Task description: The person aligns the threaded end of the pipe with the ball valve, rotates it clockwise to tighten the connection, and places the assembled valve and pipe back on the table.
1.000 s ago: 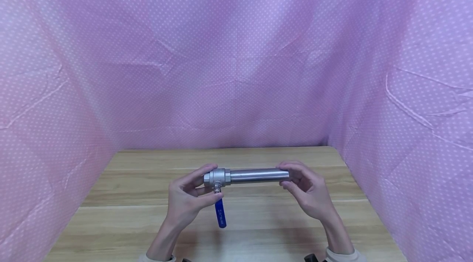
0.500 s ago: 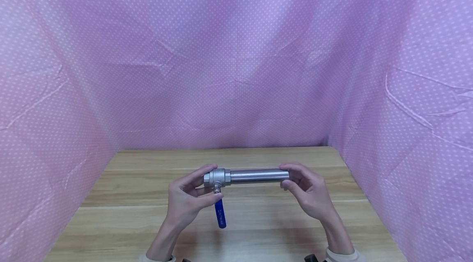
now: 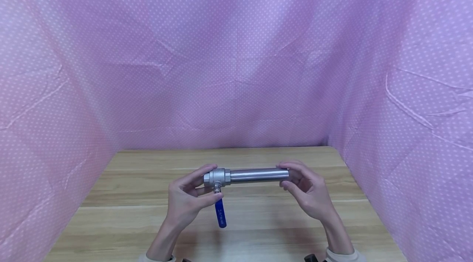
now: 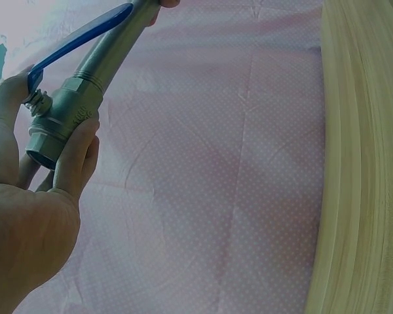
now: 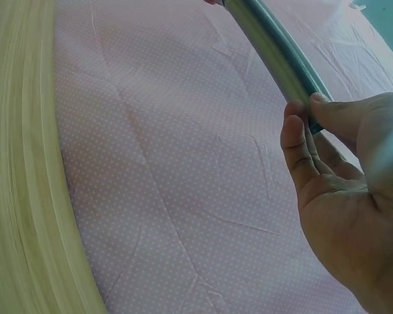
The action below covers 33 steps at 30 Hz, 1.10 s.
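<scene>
A silver ball valve (image 3: 219,176) with a blue lever handle (image 3: 220,213) is joined to a shiny metal pipe (image 3: 255,175); the two lie level in line above the table. My left hand (image 3: 186,196) grips the valve body, its thumb against the handle near the stem. At the pipe's far end, my right hand (image 3: 308,192) pinches it between thumb and fingers. In the left wrist view the valve's open hex end (image 4: 44,149) faces the palm, and threads show where the pipe meets the valve. The right wrist view shows the pipe's end (image 5: 314,114) between the fingertips.
A wooden table (image 3: 244,221) lies under both hands. Pink polka-dot cloth (image 3: 229,69) hangs behind it and along both sides. Small dark objects (image 3: 311,258) show at the bottom edge near the wrists.
The left hand and valve stay put. The right fingers shift slightly on the pipe's end, loosening half a second ago and lying farther along it now.
</scene>
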Available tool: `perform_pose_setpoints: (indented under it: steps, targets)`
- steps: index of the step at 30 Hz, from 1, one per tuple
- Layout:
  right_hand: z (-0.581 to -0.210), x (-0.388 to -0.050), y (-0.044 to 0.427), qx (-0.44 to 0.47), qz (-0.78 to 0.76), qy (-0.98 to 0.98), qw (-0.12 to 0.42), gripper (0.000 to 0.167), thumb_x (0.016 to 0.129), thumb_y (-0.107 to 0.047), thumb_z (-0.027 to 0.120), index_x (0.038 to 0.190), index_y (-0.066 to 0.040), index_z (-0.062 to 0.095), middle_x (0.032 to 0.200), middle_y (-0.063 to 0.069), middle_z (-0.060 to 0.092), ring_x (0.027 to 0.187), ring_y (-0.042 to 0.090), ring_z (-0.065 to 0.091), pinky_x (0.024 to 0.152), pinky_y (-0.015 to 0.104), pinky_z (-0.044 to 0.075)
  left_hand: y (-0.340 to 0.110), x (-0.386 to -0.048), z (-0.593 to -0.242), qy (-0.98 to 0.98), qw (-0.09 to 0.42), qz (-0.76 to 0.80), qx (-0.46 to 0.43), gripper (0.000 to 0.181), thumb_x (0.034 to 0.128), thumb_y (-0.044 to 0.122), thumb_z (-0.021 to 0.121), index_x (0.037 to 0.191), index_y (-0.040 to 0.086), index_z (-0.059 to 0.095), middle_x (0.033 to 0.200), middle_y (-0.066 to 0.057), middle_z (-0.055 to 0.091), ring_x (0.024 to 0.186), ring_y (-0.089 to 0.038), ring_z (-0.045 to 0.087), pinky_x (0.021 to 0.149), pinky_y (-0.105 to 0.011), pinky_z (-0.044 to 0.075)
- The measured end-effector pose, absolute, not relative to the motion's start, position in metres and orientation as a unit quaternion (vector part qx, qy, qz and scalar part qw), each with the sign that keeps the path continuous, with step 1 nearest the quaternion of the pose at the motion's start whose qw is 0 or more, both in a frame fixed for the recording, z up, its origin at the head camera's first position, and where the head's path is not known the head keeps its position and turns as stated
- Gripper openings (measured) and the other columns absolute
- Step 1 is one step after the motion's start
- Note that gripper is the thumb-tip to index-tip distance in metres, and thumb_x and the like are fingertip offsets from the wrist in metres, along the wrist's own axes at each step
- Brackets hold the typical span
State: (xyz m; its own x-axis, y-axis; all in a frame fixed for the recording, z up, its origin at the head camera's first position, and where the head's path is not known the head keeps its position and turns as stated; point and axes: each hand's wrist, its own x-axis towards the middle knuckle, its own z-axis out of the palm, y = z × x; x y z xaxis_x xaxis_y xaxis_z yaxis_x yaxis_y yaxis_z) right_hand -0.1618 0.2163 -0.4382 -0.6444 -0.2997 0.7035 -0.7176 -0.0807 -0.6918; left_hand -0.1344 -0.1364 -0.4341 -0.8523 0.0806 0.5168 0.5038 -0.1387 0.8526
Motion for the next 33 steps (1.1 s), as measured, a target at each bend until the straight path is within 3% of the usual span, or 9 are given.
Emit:
perform_pose_setpoints:
  steps: [3,16,22,29,33]
  targets:
    - [-0.4383,-0.1627,0.2156,0.401,0.623,-0.649,0.176,0.055,0.088,0.036,0.065,0.138,0.016,0.064,0.139,0.015,0.075,0.103,0.010,0.078,0.081,0.019,0.071,-0.1363,-0.1344,-0.4341,-0.638,0.146,-0.721,-0.229,0.072,0.0721,-0.025,0.089,0.140,-0.015,0.069,0.144,-0.008,0.080,0.120,-0.017,0.083,0.098,-0.040,0.074]
    - [-0.4385,-0.1618,0.2151,0.386,0.609,-0.666,0.193,0.051,0.089,0.034,0.066,0.136,0.012,0.068,0.125,0.008,0.077,0.085,0.011,0.070,0.062,0.022,0.063,-0.1356,-0.1355,-0.4337,-0.636,0.143,-0.722,-0.232,0.071,0.0723,-0.025,0.089,0.140,-0.016,0.068,0.144,-0.006,0.080,0.122,-0.017,0.082,0.099,-0.040,0.074]
    - [-0.4377,-0.1598,0.2158,0.356,0.600,-0.693,0.182,0.046,0.093,0.031,0.066,0.134,0.011,0.068,0.109,-0.002,0.078,0.090,0.004,0.074,0.069,0.020,0.067,-0.1356,-0.1342,-0.4337,-0.637,0.144,-0.724,-0.224,0.071,0.0719,-0.025,0.089,0.140,-0.015,0.069,0.144,-0.011,0.079,0.120,-0.017,0.083,0.098,-0.040,0.074]
    - [-0.4366,-0.1584,0.2163,0.339,0.588,-0.711,0.183,0.044,0.094,0.030,0.065,0.133,0.011,0.069,0.108,-0.008,0.080,0.092,0.004,0.077,0.073,0.019,0.070,-0.1355,-0.1338,-0.4331,-0.640,0.143,-0.722,-0.219,0.072,0.0719,-0.024,0.090,0.140,-0.015,0.069,0.143,-0.005,0.080,0.120,-0.017,0.083,0.098,-0.040,0.074]
    - [-0.4375,-0.1594,0.2159,0.348,0.596,-0.700,0.184,0.044,0.094,0.030,0.065,0.134,0.012,0.069,0.117,-0.005,0.081,0.093,0.006,0.079,0.073,0.020,0.070,-0.1355,-0.1338,-0.4328,-0.642,0.143,-0.721,-0.218,0.072,0.0718,-0.024,0.090,0.140,-0.014,0.069,0.143,-0.004,0.080,0.121,-0.017,0.083,0.098,-0.040,0.074]
